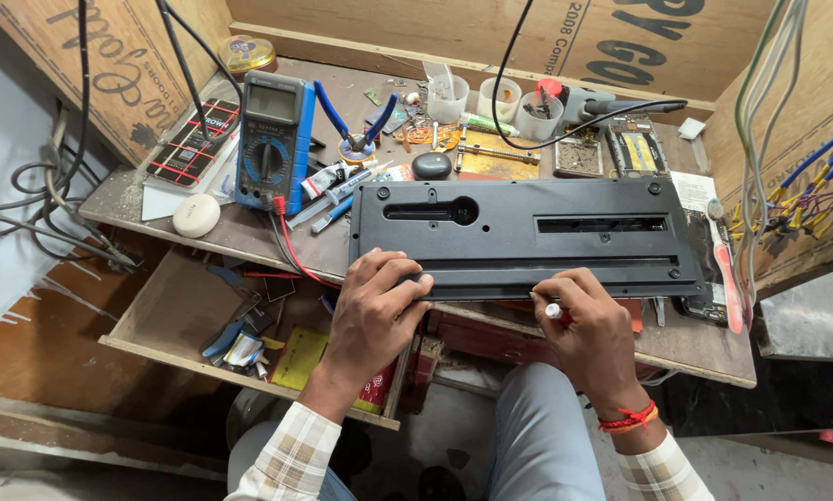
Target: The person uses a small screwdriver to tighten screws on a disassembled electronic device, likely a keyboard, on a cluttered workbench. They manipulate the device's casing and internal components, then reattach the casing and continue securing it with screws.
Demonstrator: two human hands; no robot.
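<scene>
A long black panel (528, 237) lies flat on the tabletop (704, 348), in the middle of the frame. The left hand (375, 311) rests on its near edge at the left side, fingers (407, 283) spread and pressing on it, not closed around anything. The right hand (593, 329) is at the near edge more to the right, fingers closed around a small tool with a red and white handle (556, 313). A blue multimeter (273, 139) stands in the upper left of the frame.

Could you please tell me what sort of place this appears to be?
Probably a small electronics repair bench: a blue digital multimeter, blue-handled pliers and a long black plastic device panel lie on the cluttered wooden worktop.
</scene>
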